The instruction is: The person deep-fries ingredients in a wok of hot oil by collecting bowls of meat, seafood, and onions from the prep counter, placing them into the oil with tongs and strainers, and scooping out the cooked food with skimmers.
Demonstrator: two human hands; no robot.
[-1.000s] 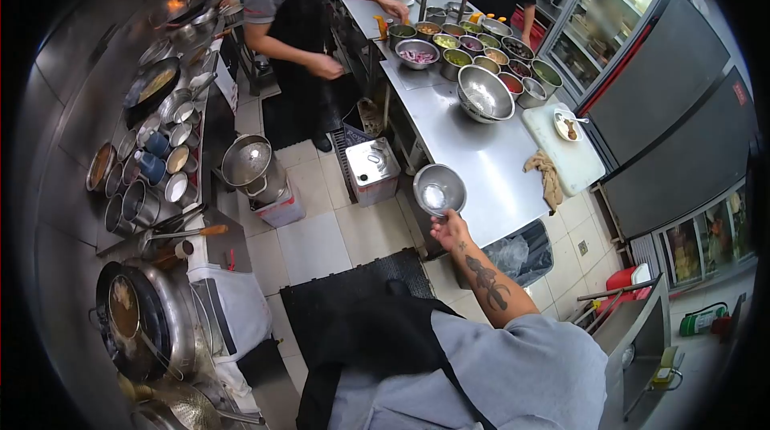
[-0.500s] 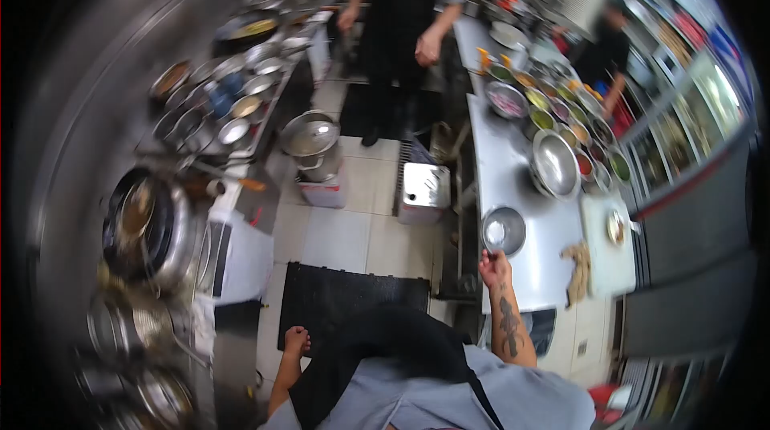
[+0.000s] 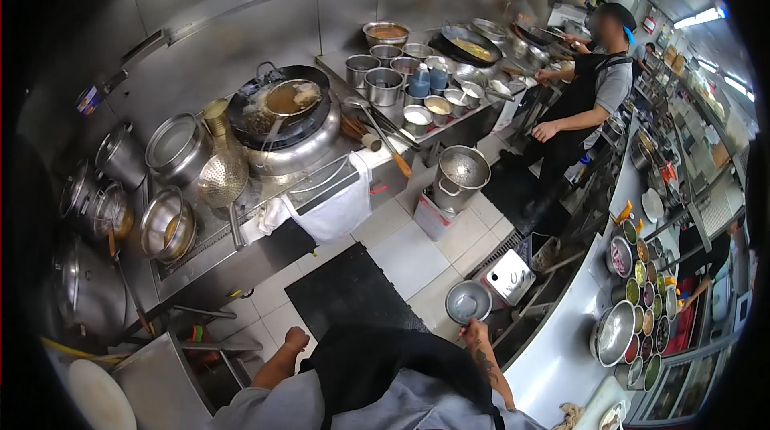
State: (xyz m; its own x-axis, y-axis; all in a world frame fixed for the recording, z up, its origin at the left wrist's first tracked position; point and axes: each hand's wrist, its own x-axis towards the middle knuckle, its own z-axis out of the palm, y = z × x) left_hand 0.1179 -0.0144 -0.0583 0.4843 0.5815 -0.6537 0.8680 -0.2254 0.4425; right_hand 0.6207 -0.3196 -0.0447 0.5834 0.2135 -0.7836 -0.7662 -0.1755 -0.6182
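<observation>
wok of broth (image 3: pixel 290 101), perforated skimmer (image 3: pixel 222 176), lidded stockpot (image 3: pixel 460 173) on floor, black floor mat (image 3: pixel 346 292)

The aisle of pale floor tiles (image 3: pixel 417 257) between the steel cooking range (image 3: pixel 321 181) and the steel prep counter (image 3: pixel 561 350) lies open. A lidded steel stockpot (image 3: pixel 459 176) on a white tin and a square silver tin (image 3: pixel 513 276) narrow it. A person in a black apron (image 3: pixel 581 105) blocks the far end.

No text, label, brand or number could be read anywhere; the square tin (image 3: pixel 511 277) on the floor bore dark marks, too small and blurred to make out.
</observation>
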